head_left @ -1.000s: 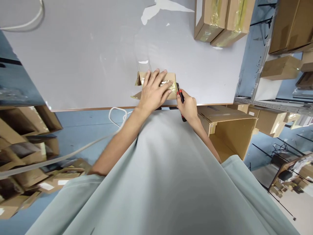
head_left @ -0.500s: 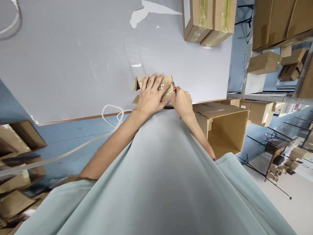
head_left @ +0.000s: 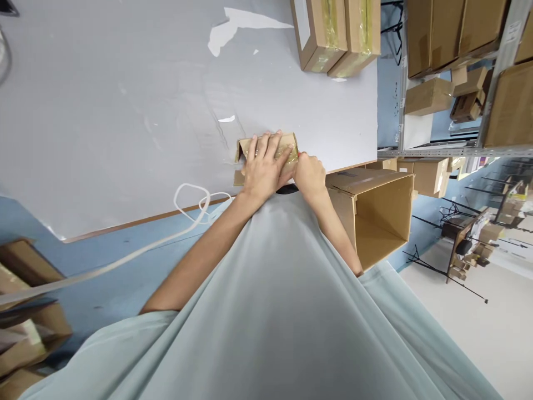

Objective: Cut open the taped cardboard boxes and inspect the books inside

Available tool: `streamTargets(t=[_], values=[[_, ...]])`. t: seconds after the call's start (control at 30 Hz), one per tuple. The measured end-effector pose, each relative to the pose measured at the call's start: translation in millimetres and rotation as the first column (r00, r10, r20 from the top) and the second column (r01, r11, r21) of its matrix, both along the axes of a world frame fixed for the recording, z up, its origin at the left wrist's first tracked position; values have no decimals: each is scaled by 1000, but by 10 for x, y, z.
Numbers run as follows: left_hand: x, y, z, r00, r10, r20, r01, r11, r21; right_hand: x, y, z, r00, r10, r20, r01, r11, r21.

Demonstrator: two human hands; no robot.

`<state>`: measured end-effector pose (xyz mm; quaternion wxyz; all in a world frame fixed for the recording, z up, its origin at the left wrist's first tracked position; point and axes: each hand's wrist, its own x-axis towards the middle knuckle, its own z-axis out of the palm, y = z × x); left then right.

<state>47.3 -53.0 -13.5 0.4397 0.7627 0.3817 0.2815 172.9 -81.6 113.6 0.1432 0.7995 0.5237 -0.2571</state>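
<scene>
Taped brown box [head_left: 288, 140] shifted rightward, left fingers [head_left: 262, 145] spread atop, right fingers [head_left: 301, 170] gripping cutter [head_left: 298, 154]

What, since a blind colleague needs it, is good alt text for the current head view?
A person's left hand lies spread on a small taped cardboard box near the edge of a grey table; the right hand, at the box's right end, is closed on a mostly hidden object showing red. Two larger taped boxes sit farther back, to the right.

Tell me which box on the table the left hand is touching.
The small taped box at the near edge of the table. The left hand rests on it; the two larger boxes stand farther away, untouched.
</scene>
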Motion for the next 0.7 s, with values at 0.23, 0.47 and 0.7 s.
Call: streamTargets(t=[0.23, 0.47, 0.7], values=[[-13, -13, -9, 1000, -28, 14, 28, 1000, -10, -31, -28, 20, 992, -106, 75, 112, 990, -81], [-29, 47, 46, 998, -41, -45, 41, 999, -10, 49, -275, 81, 993, -106, 42, 111, 985, -134], [-229, 50, 201, 995, 16, -102, -12, 999, 39, 663, -496, -366, 955, -295, 14, 280, 921, 271]])
